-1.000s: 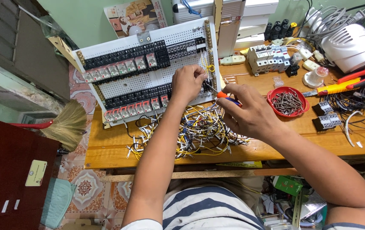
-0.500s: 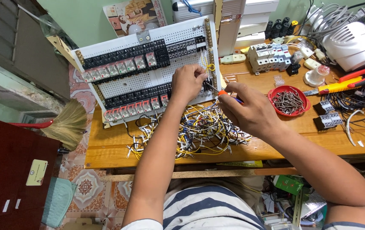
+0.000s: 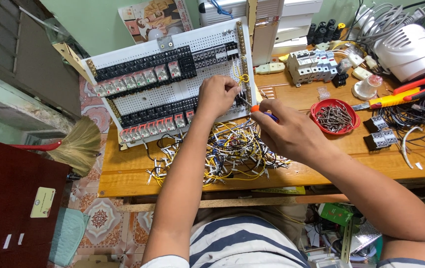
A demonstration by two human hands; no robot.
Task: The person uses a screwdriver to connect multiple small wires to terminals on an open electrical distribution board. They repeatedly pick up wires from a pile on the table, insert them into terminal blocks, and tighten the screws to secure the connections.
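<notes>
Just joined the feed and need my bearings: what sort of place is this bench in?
Probably a small home electrical workshop. A white perforated panel with rows of relays leans on a wooden bench, above a tangle of loose wires. A red bowl of screws and a broom sit nearby.

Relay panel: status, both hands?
Left hand pinching a wire at the white relay panel. Right hand gripping an orange-handled screwdriver, tip at the panel edge. Loose wire tangle under both wrists.
</notes>
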